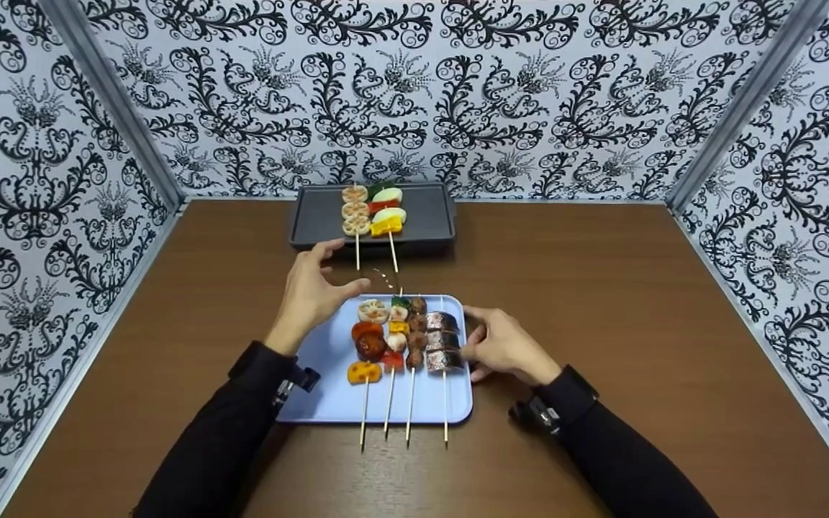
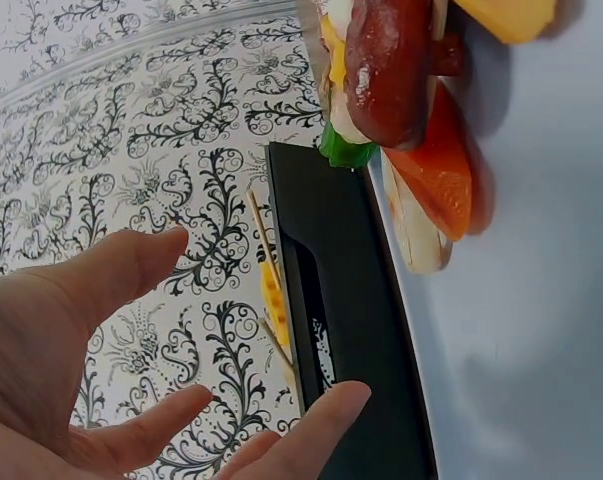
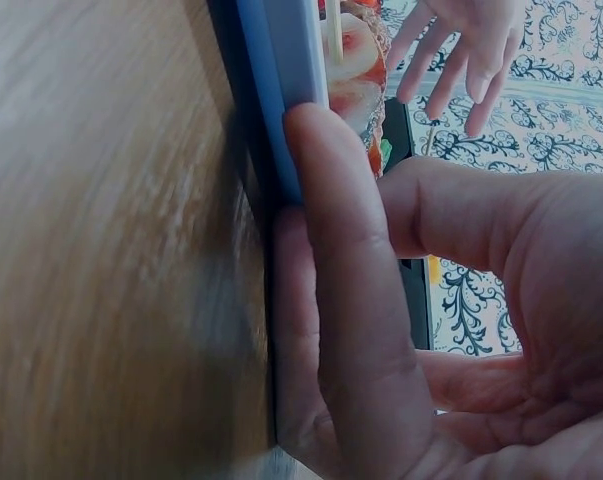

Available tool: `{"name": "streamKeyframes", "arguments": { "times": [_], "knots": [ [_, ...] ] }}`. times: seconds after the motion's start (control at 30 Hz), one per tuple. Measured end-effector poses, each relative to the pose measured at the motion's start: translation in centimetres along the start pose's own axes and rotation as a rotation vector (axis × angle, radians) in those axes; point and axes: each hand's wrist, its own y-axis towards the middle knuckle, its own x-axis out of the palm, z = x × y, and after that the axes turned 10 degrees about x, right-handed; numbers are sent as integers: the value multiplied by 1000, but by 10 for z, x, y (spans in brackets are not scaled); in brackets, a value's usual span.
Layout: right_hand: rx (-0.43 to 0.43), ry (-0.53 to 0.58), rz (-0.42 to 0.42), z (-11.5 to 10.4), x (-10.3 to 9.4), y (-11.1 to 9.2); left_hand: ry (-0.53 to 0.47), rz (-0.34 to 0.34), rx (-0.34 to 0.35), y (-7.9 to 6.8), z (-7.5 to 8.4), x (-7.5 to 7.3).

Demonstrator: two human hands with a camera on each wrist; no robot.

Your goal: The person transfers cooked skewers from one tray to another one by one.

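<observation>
A light blue tray (image 1: 321,403) carries several food skewers: a fish skewer (image 1: 443,340), a meatball skewer (image 1: 417,338), a mixed skewer (image 1: 398,334), and one with lotus root, a browned piece and a yellow slice (image 1: 364,372). My right hand (image 1: 508,342) holds the tray's right rim, its fingers at the edge (image 3: 326,140). Above the tray's far left part, my left hand (image 1: 314,291) is spread with nothing in it. Just beyond its fingertips, a dark grill plate (image 1: 321,223) bears a lotus root skewer (image 1: 355,212) and a vegetable skewer (image 1: 387,224).
Both skewer sticks on the grill plate point toward the tray, over its front edge. The tray's skewer sticks overhang its near rim. Patterned panels (image 1: 414,93) wall in the brown wooden table (image 1: 587,266) at the back and sides.
</observation>
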Motion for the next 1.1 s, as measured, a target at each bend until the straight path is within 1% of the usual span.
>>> {"name": "streamKeyframes", "arguments": {
  "times": [0.13, 0.3, 0.47, 0.77, 0.9, 1.0, 1.1],
  "knots": [
    [3, -1, 1, 0, 0, 0, -34, -15, -27, 8, -2, 1],
    [2, -1, -1, -1, 0, 1, -70, -17, -55, 17, -4, 3],
    [-2, -2, -2, 1, 0, 1, -98, 7, -79, 24, -7, 7],
    [-16, -11, 0, 2, 1, 1, -163, 53, -88, 36, -10, 13],
    [-23, -9, 5, 2, 1, 1, -343, 68, -112, 39, -12, 16],
    [-23, -10, 14, 3, 2, 2, -451, 77, -130, 41, -14, 18],
    [-17, -10, 20, 3, 1, 2, -453, 72, -147, 44, -15, 19]
  ]
}}
